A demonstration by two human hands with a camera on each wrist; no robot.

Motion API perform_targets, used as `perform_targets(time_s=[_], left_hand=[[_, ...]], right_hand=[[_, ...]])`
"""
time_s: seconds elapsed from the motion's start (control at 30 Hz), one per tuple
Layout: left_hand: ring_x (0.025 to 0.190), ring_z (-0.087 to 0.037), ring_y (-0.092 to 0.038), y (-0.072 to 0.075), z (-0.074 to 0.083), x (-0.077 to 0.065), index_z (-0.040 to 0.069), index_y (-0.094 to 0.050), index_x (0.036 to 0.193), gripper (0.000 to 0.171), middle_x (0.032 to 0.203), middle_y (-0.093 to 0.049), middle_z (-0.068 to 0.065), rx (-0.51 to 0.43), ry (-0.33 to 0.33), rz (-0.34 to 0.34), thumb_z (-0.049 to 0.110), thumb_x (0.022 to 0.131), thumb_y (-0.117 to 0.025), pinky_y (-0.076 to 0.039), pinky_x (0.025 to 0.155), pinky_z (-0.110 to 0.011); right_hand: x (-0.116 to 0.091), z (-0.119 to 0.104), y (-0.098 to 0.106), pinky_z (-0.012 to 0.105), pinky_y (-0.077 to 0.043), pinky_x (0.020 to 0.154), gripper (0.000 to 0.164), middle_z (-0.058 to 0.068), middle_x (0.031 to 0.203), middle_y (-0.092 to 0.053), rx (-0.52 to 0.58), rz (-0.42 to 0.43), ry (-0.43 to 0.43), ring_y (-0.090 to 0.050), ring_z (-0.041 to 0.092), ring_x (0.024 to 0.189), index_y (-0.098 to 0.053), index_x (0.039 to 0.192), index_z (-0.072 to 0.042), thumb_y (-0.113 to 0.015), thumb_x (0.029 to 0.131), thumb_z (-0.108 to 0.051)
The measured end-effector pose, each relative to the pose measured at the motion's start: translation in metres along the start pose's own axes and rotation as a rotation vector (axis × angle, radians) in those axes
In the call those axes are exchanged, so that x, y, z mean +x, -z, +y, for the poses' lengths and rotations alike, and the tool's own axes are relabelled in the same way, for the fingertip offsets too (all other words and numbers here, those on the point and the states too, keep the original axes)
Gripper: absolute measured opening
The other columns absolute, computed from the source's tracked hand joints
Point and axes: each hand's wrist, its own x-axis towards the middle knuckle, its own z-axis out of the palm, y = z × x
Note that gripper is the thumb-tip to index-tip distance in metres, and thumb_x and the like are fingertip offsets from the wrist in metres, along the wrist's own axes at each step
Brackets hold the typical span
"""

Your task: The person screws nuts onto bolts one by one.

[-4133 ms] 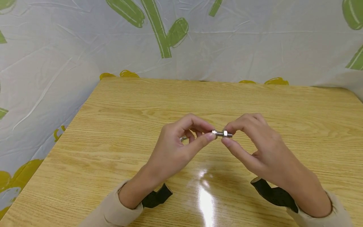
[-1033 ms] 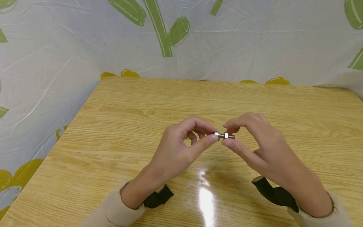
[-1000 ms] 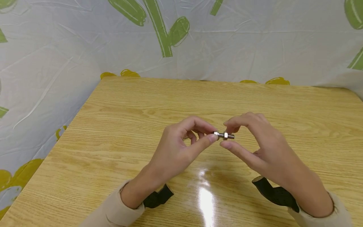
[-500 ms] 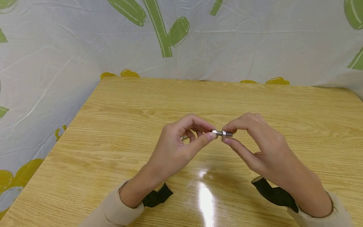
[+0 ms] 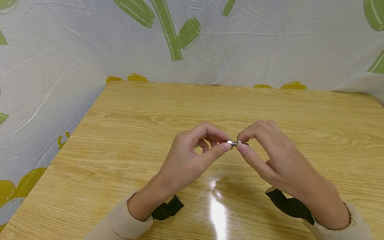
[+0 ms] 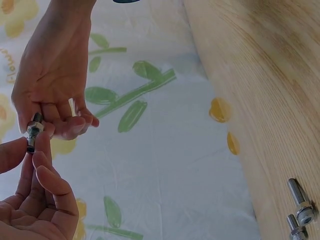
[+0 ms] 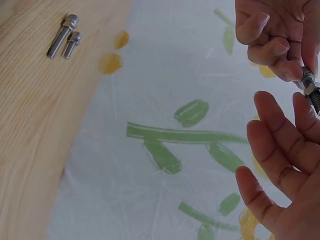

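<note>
My left hand point(image 5: 192, 150) pinches the head of a silver bolt point(image 5: 234, 144) between thumb and forefinger, holding it level above the table. Partway along the threaded shank sits a hex nut point(image 6: 35, 127), which my right hand point(image 5: 270, 150) pinches with thumb and forefinger. In the head view the right thumb covers most of that nut, and the bolt's tip pokes out to its right. Both hands also appear in the left wrist view, meeting at the bolt. The right wrist view shows the threaded end point(image 7: 316, 100) near its right edge.
A larger bolt with a nut point(image 6: 301, 202) and a smaller bolt point(image 6: 296, 229) lie side by side on the wooden table point(image 5: 150, 106). My left hand mostly hides them in the head view. A flower-patterned white sheet point(image 5: 240, 50) hangs behind the table.
The right fingers, spread away from the nut a second ago, came back onto it and now pinch it, the thumb turned over its front. The left hand keeps its grip, shifting only slightly.
</note>
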Motion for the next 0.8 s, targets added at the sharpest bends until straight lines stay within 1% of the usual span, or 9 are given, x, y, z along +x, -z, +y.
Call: perform_targets(time_s=[0.17,0.23,0.27,0.37,0.43,0.53,0.6,0.67,0.8], left_hand=[[0.078,-0.007,-0.056,-0.001,0.001,0.0,0.008,-0.064,0.093,0.007,0.085,-0.067,0.002,0.008,-0.002,-0.007,0.01,0.087,-0.064,-0.048,0.067,-0.021],[0.078,-0.006,-0.056,-0.001,0.001,-0.001,0.008,-0.064,0.093,0.007,0.085,-0.067,0.002,0.01,-0.006,-0.005,0.01,0.087,-0.064,-0.048,0.067,-0.021],[0.077,-0.006,-0.055,-0.001,0.0,-0.001,0.007,-0.064,0.094,0.007,0.086,-0.067,0.002,0.012,-0.007,-0.003,0.01,0.087,-0.064,-0.048,0.066,-0.021],[0.076,-0.006,-0.055,0.0,-0.001,0.0,0.007,-0.064,0.095,0.008,0.086,-0.066,0.001,0.014,-0.015,0.006,0.01,0.087,-0.063,-0.048,0.064,-0.021],[0.075,-0.006,-0.055,0.001,-0.003,0.0,0.008,-0.064,0.095,0.008,0.086,-0.066,0.003,0.012,-0.013,0.012,0.011,0.088,-0.063,-0.048,0.064,-0.023],[0.075,-0.007,-0.056,0.001,-0.008,0.0,0.012,-0.065,0.096,0.008,0.085,-0.065,0.008,0.004,-0.003,0.019,0.014,0.088,-0.064,-0.049,0.064,-0.025],[0.076,-0.007,-0.056,0.001,-0.012,0.0,0.016,-0.065,0.096,0.008,0.084,-0.064,0.012,-0.003,0.008,0.021,0.018,0.088,-0.064,-0.049,0.065,-0.026],[0.076,-0.007,-0.056,0.001,-0.014,0.0,0.019,-0.065,0.095,0.007,0.084,-0.064,0.016,-0.013,0.01,0.023,0.022,0.089,-0.064,-0.049,0.065,-0.026],[0.076,-0.007,-0.056,0.001,-0.014,0.0,0.021,-0.064,0.095,0.007,0.083,-0.063,0.017,-0.014,0.001,0.025,0.023,0.089,-0.064,-0.048,0.065,-0.025]], right_hand=[[-0.002,0.004,-0.002,0.029,-0.032,0.087,0.008,-0.013,0.096,-0.056,0.0,-0.01,-0.006,-0.046,0.012,0.095,-0.059,0.099,-0.022,-0.053,0.095,-0.018],[-0.002,0.003,-0.001,0.028,-0.032,0.087,0.008,-0.013,0.098,-0.056,-0.002,-0.01,-0.026,-0.046,0.012,0.096,-0.058,0.101,-0.023,-0.056,0.094,-0.019],[-0.002,0.002,0.0,0.027,-0.033,0.087,0.011,-0.013,0.099,-0.056,-0.001,-0.007,-0.035,-0.046,0.012,0.097,-0.058,0.103,-0.022,-0.059,0.092,-0.02],[0.0,-0.001,0.002,0.024,-0.034,0.086,0.028,-0.009,0.1,-0.057,0.003,0.023,-0.036,-0.046,0.013,0.097,-0.058,0.109,-0.016,-0.07,0.084,-0.022],[0.003,-0.002,0.002,0.023,-0.036,0.086,0.035,-0.006,0.1,-0.059,0.019,0.061,0.01,-0.048,0.013,0.094,-0.058,0.112,-0.01,-0.072,0.082,-0.022],[0.008,-0.004,0.001,0.024,-0.036,0.085,0.03,-0.002,0.098,-0.061,0.042,0.115,0.105,-0.051,0.013,0.09,-0.06,0.109,-0.003,-0.068,0.086,-0.021],[0.01,-0.004,0.001,0.025,-0.036,0.084,0.026,0.0,0.098,-0.063,0.05,0.139,0.152,-0.052,0.013,0.089,-0.061,0.106,-0.001,-0.064,0.089,-0.021],[0.011,-0.005,0.0,0.025,-0.036,0.083,0.025,0.0,0.098,-0.063,0.047,0.15,0.17,-0.053,0.013,0.089,-0.062,0.105,-0.001,-0.061,0.091,-0.021],[0.011,-0.004,0.0,0.023,-0.037,0.082,0.026,0.001,0.098,-0.063,0.04,0.158,0.181,-0.053,0.014,0.089,-0.062,0.104,0.0,-0.06,0.092,-0.023]])
